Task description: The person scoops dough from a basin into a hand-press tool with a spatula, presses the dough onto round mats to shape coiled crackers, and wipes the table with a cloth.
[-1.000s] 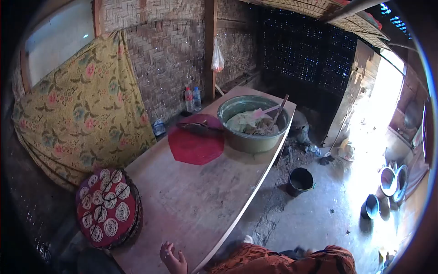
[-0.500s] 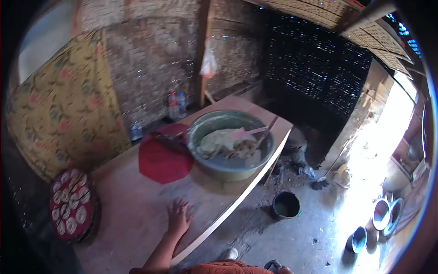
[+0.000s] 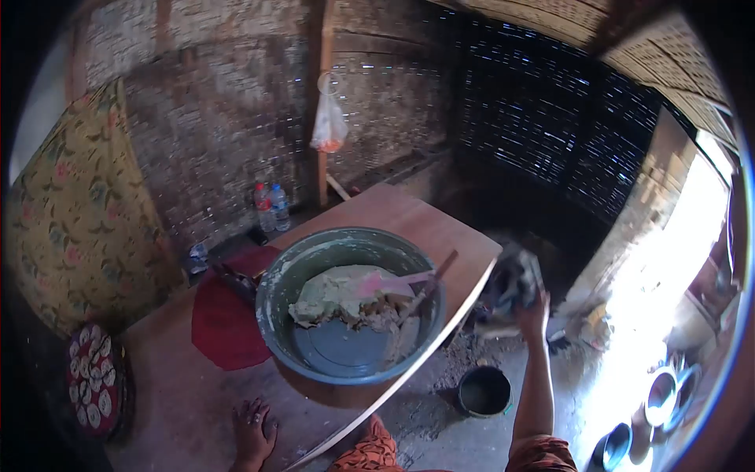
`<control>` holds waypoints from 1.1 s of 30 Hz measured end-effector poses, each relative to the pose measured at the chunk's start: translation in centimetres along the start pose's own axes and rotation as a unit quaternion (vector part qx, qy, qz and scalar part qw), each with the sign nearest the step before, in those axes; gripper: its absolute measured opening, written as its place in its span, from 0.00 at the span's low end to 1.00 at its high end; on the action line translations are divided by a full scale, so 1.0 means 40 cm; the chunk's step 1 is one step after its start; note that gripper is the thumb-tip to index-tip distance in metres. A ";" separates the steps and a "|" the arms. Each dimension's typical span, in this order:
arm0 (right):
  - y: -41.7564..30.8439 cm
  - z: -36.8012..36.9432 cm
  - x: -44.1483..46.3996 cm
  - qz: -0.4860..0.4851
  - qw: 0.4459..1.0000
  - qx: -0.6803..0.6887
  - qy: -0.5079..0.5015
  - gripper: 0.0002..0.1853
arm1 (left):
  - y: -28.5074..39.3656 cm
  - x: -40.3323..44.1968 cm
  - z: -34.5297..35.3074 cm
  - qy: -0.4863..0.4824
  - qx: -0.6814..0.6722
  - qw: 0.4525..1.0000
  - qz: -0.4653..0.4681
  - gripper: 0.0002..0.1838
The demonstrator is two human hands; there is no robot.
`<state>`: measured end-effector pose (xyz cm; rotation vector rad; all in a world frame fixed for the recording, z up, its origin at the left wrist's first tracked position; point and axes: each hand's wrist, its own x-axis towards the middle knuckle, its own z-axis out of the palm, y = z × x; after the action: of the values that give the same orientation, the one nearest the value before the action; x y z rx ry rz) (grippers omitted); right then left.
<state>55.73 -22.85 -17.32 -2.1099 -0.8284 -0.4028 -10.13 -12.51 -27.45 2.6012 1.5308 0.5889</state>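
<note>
Just past the left hand [image 3: 253,427], a round basin [image 3: 338,352] holds lumpy paste [image 3: 334,291].

At far left, a yellow-olive cloth [image 3: 86,220] bears pink flowers and dark leaves. Lower left, cream spirals [image 3: 93,415] dot a red tray [image 3: 119,377]. Mid-frame, the basin [image 3: 274,334] is grey-green, the doughy mass [image 3: 334,289] pale cream, the spatula [image 3: 392,284] pink, the sheet [image 3: 224,326] plain red. The tabletop [image 3: 177,393] is pinkish brown, the lower-right sleeve [image 3: 543,455] orange with dark markings.

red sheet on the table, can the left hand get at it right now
Probably yes: only bare tabletop seems to lie between the left hand and the near edge of the red sheet.
</note>
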 end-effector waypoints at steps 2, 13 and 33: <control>-0.052 0.072 0.173 -0.094 0.987 -0.012 0.130 0.40 | 0.006 -0.002 -0.017 -0.016 -0.029 0.999 -0.005 0.24; 0.024 0.694 0.337 -0.085 0.934 -0.296 -0.181 0.47 | 0.014 0.128 0.018 0.066 0.017 0.988 -0.142 0.26; 0.220 0.278 0.014 -0.157 0.983 0.057 -0.078 0.35 | -0.111 0.394 0.083 -0.040 -0.065 0.968 -0.237 0.23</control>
<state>62.14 -17.85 -28.96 -1.9248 -1.2548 -0.3483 -5.82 3.64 -27.03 2.0256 1.9178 0.5064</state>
